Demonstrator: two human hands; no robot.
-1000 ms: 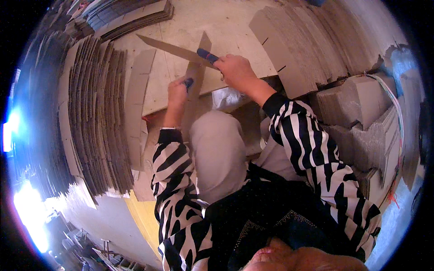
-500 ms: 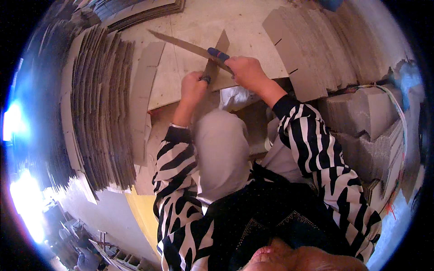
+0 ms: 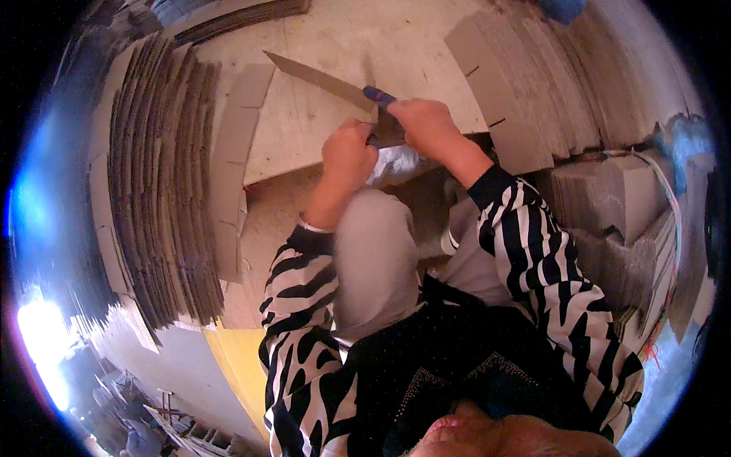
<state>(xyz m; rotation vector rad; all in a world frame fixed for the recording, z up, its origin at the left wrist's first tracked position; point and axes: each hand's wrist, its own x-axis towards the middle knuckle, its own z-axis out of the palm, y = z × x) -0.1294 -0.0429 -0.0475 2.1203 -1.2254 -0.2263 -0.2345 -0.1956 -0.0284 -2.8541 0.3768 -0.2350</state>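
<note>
Two fists on one cardboard strip [image 3: 320, 78]: left hand [image 3: 346, 152] and right hand [image 3: 428, 123], both clenched around it.

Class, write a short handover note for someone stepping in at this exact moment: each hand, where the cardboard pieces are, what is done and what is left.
Left hand: closed, grip on the near end of the cardboard strip.
Right hand: closed on the same strip, beside a blue tool; who holds the tool is unclear.
The strip slants over the board.
Done: stacks of cut pieces stand at left and right.
Left: the strip in hand is not yet on any stack.
</note>
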